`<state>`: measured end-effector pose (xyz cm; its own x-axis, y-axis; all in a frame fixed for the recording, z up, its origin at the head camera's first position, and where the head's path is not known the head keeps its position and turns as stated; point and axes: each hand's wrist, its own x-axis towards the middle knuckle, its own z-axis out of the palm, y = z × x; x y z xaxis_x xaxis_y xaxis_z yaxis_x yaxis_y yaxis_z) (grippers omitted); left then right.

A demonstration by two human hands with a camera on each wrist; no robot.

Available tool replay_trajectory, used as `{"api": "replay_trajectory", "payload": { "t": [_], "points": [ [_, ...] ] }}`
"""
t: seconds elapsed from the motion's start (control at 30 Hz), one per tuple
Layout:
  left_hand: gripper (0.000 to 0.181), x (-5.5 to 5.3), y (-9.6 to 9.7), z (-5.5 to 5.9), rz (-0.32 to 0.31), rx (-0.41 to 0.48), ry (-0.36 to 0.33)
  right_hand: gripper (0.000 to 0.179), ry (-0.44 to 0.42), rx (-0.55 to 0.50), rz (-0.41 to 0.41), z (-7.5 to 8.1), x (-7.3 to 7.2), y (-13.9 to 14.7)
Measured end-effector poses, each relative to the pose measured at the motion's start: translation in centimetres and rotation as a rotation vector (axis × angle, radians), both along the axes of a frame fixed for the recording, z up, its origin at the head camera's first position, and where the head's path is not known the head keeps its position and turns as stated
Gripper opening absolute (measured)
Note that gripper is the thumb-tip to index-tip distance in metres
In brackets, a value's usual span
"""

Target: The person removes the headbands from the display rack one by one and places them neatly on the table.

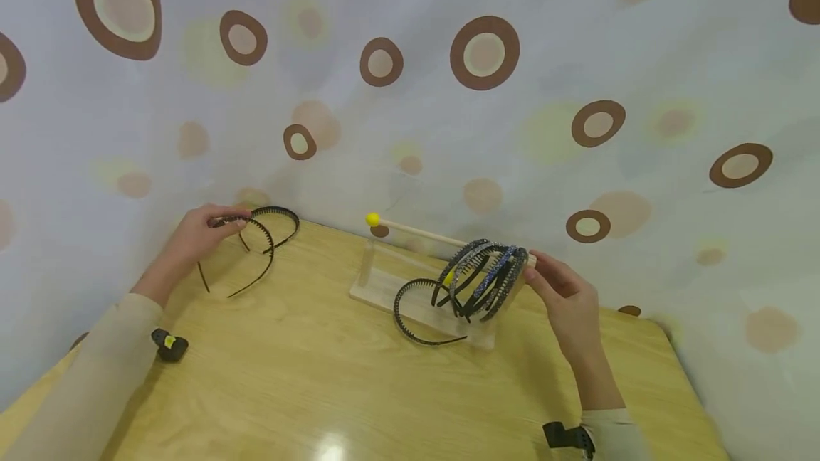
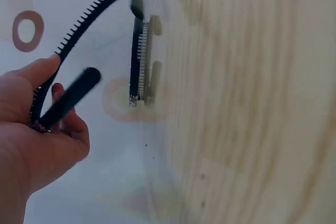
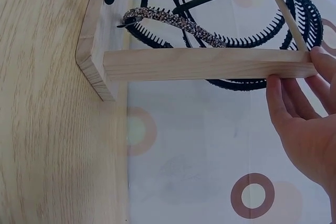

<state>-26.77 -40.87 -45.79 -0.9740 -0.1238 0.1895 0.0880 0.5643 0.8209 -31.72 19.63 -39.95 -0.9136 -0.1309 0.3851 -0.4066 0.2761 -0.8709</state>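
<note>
My left hand (image 1: 201, 237) pinches a black toothed headband (image 2: 79, 32) between thumb and fingers, its ends pointing down over the table. Just behind it, a second dark headband (image 1: 297, 226) stands against the wall side. At the right, my right hand (image 1: 570, 304) grips the top of the upright post (image 3: 194, 64) of a wooden stand (image 1: 378, 294). Several black headbands, some with glittery silver or blue tops (image 1: 492, 279), hang on the stand's rod (image 1: 416, 231) near that post. Another headband (image 1: 396, 304) leans at the stand's base.
The rod's free end carries a yellow ball (image 1: 373, 219). A second yellow ball (image 1: 448, 278) shows among the hanging headbands. A wall covering with brown rings (image 1: 485, 53) rises behind the wooden table (image 1: 288, 375). Black straps (image 1: 169, 345) sit at both wrists.
</note>
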Motion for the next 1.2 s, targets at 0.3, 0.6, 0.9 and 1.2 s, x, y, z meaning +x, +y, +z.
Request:
{"api": "replay_trajectory", "payload": {
  "t": [0.3, 0.6, 0.9, 1.2],
  "points": [
    [0.029, 0.3, -0.2, 0.6, -0.059, -0.342, -0.146, 0.041, -0.01, -0.023, -0.024, 0.2, 0.3, 0.0],
    [0.026, 0.0, 1.0, 0.7, -0.141, -0.277, -0.147, 0.041, -0.02, -0.04, -0.021, 0.1, 0.4, 0.1],
    [0.029, 0.1, 0.8, 0.2, -0.196, -0.276, -0.196, 0.042, -0.01, -0.024, -0.004, 0.3, 0.5, 0.3],
    [0.034, 0.2, 0.7, 0.8, -0.123, -0.289, -0.135, 0.041, 0.003, -0.087, 0.038, 0.2, 0.3, 0.0]
  ]
}}
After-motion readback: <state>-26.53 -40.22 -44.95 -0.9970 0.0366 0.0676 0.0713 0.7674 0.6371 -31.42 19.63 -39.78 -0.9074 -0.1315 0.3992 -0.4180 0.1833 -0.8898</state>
